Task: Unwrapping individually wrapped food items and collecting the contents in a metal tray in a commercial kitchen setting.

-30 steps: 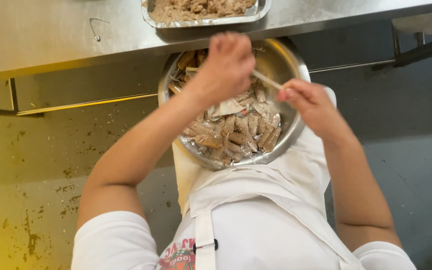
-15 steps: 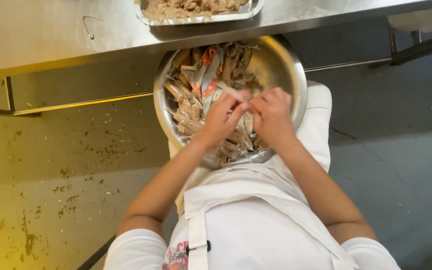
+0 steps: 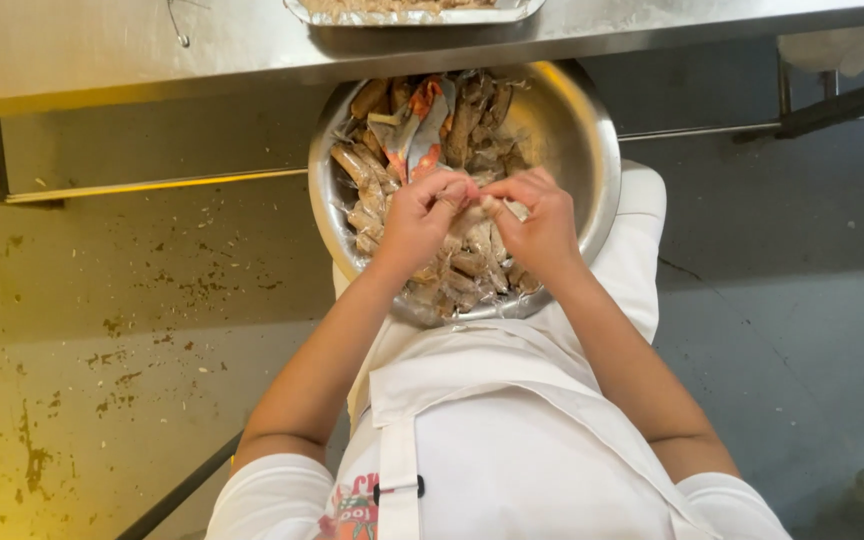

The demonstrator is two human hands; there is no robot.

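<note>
Fingers (image 3: 452, 190) of both hands curled together, tips meeting over the bowl (image 3: 582, 130) and pinched on one small pale piece (image 3: 480, 205) between them. Left hand (image 3: 420, 218) gripping that piece from its own side, thumb and forefinger closed on it; right hand (image 3: 542, 222) doing likewise from the other side, knuckles raised. Piece held just above the heap (image 3: 432, 130) in the bowl, near the bowl's middle; too small to tell whether shell or meat.

Bowl round, shiny steel, resting on the lap against a white apron (image 3: 512, 440). Inside the bowl: a heap of brownish crab legs and claws, with an orange-red shell piece (image 3: 422, 120) toward the far side. Right inner wall of the bowl bare and gleaming.

Beyond the bowl, a steel table (image 3: 102, 50) edge running across the top, with a foil tray (image 3: 402, 12) just past the bowl's far rim, partly cut off by the frame. Left of the bowl, a yellowish floor (image 3: 102, 330) speckled with dark flecks. Right of the bowl, grey floor.
</note>
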